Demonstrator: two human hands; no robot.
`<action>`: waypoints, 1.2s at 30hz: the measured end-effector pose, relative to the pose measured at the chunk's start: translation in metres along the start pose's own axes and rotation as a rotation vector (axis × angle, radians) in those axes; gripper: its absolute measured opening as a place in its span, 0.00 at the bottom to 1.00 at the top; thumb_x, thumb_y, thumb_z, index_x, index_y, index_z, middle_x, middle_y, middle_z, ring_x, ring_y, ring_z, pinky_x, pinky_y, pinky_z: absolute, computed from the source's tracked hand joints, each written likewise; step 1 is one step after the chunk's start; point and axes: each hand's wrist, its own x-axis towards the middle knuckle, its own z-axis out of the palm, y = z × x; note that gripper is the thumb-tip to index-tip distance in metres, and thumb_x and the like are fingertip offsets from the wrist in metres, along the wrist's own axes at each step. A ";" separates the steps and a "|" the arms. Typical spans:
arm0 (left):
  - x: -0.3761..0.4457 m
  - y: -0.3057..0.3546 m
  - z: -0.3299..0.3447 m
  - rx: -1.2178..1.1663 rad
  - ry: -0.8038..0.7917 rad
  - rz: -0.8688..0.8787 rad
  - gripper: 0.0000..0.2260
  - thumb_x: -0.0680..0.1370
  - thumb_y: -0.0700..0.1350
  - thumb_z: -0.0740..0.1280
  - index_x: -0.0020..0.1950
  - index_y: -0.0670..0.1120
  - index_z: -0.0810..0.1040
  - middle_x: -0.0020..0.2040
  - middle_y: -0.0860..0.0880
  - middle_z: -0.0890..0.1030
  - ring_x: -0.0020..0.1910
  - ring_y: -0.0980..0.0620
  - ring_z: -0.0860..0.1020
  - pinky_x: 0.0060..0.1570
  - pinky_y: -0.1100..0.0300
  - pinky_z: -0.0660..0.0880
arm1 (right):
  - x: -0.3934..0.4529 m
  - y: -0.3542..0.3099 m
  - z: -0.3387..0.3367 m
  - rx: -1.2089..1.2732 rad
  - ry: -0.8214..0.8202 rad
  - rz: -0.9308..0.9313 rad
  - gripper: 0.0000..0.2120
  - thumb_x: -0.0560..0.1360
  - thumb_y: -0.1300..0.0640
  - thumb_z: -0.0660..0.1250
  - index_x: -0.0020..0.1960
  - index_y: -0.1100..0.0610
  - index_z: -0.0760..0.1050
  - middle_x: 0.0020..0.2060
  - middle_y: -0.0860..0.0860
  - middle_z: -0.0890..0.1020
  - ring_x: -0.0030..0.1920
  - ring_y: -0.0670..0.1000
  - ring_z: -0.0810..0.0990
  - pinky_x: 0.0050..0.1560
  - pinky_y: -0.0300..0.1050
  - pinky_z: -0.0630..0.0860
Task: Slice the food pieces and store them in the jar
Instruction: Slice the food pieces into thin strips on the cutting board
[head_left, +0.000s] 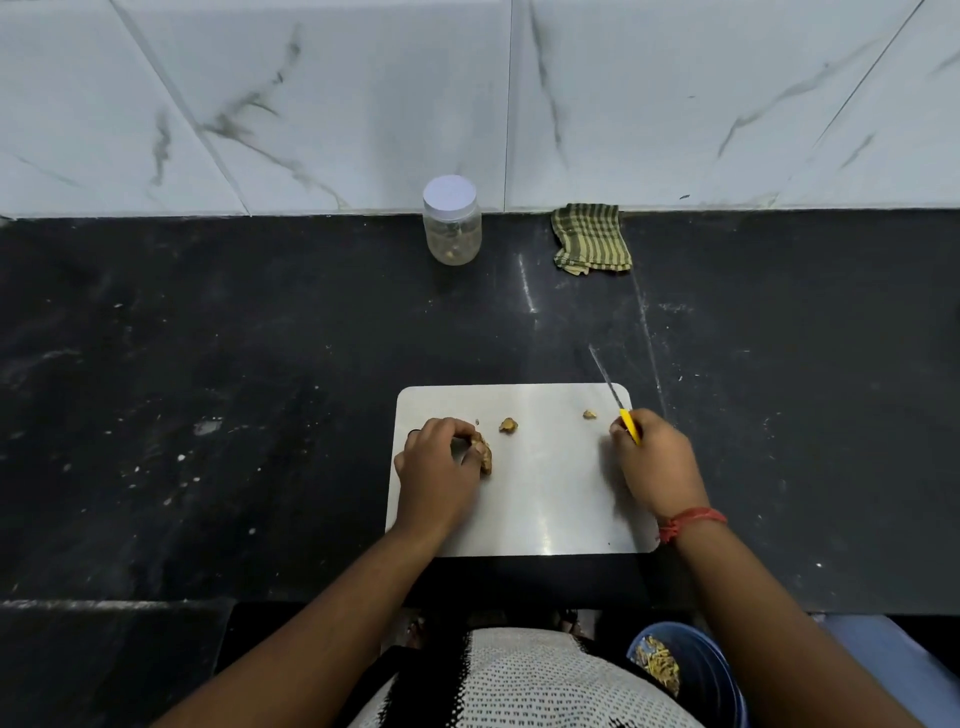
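Knobbly food piece (484, 451) is lying on cutting board (545, 499), left hand (439, 462) curling fingers round it. Looks firm, lumpy, prob. rolls; pin flat near cut. Right hand (657, 457) is gripping knife (618, 400), tip pointing away. Jar (451, 221) sitting far beyond, lid on.

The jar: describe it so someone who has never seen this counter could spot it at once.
Follow the black countertop to its far edge, where it meets the marble-patterned wall. The jar stands there upright, left of the striped green cloth. It is the only clear container, capped with a pale round lid.
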 end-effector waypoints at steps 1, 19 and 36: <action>-0.001 -0.002 0.000 -0.002 0.000 0.013 0.08 0.78 0.44 0.69 0.51 0.57 0.76 0.52 0.61 0.77 0.57 0.55 0.73 0.63 0.52 0.64 | -0.004 -0.003 0.002 0.033 -0.024 -0.004 0.08 0.79 0.55 0.61 0.45 0.57 0.75 0.36 0.52 0.78 0.39 0.54 0.77 0.39 0.46 0.72; -0.011 -0.026 -0.008 0.068 -0.055 0.149 0.15 0.78 0.44 0.70 0.65 0.50 0.78 0.61 0.54 0.76 0.62 0.54 0.70 0.65 0.56 0.69 | -0.068 -0.055 0.037 0.043 -0.486 -0.142 0.06 0.82 0.52 0.53 0.51 0.55 0.64 0.35 0.57 0.77 0.26 0.54 0.74 0.20 0.40 0.67; -0.012 -0.026 0.000 0.085 -0.001 0.098 0.07 0.78 0.46 0.70 0.55 0.47 0.80 0.50 0.53 0.78 0.51 0.51 0.74 0.55 0.52 0.72 | -0.079 -0.076 0.069 -0.234 -0.520 -0.178 0.04 0.82 0.59 0.53 0.49 0.59 0.61 0.31 0.50 0.70 0.27 0.48 0.68 0.26 0.44 0.62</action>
